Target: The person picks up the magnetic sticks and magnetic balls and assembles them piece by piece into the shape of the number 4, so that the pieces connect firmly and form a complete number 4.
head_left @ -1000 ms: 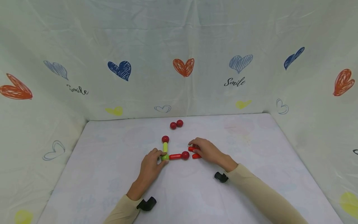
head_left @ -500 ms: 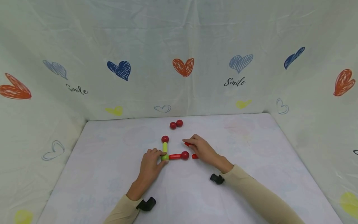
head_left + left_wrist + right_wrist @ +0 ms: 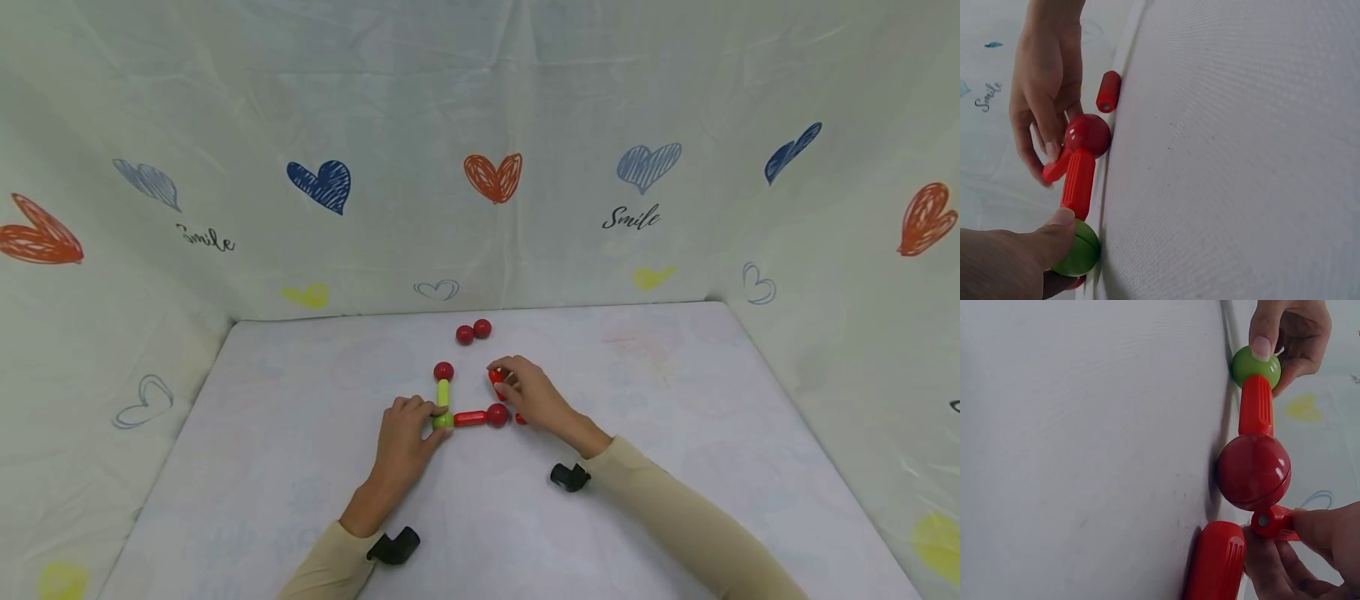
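Observation:
My left hand (image 3: 405,437) pinches a green ball (image 3: 1079,250) at the corner of an L-shaped piece. From that ball a yellow-green rod (image 3: 443,393) runs back to a red ball (image 3: 444,371), and a red rod (image 3: 1079,184) runs right to another red ball (image 3: 1254,472). Between thumb and fingers my right hand (image 3: 536,396) holds a loose red rod (image 3: 496,379), its near end with a grey metal-looking tip right at the right-hand red ball. A further red rod (image 3: 1216,562) lies on the table beneath the right hand, mostly hidden in the head view.
Two loose red balls (image 3: 473,332) sit together near the back of the white table (image 3: 300,367). A pale cloth wall (image 3: 390,233) printed with hearts stands behind the table edge. Dark camera mounts (image 3: 393,547) are on both wrists.
The right hand has picked up one of the two red rods, moved left and turned the rod from sideways to pointing front-to-back. The left hand stays on the green ball.

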`<state>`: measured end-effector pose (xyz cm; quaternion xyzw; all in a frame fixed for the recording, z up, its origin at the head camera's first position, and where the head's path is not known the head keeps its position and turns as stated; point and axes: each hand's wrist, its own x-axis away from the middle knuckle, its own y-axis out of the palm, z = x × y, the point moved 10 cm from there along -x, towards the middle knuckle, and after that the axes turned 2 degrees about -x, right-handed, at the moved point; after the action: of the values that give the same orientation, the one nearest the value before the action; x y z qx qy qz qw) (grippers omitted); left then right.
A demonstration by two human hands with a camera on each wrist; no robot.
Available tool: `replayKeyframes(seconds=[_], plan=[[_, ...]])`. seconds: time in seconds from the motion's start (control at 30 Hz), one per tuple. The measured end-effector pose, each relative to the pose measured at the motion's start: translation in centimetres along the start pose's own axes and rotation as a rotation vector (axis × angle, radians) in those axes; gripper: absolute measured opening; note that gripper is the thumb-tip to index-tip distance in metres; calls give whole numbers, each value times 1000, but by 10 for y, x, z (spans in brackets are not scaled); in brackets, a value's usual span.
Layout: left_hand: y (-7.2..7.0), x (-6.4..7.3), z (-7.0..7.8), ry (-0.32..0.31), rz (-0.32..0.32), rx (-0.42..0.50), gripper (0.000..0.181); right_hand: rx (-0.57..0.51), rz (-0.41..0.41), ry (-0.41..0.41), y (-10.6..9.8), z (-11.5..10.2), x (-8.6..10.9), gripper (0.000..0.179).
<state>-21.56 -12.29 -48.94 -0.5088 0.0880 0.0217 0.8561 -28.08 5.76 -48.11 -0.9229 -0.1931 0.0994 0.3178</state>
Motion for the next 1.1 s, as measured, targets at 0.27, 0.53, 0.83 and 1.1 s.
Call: replayKeyframes(seconds=[0.27,0.53,0.83,1.1], plan=[[0,0,0,16,10,14,35,-71,39,115,0,12,-7,30],[0,0,1,21,11,21,34,-50,28,170,4,24,-11,28],[-1,0,1,25,21,25,35,-57,-21,159,8,23,-11,26],[-2,2,1,27,20,29,35,-56,-41,177,10,25,-12,28]])
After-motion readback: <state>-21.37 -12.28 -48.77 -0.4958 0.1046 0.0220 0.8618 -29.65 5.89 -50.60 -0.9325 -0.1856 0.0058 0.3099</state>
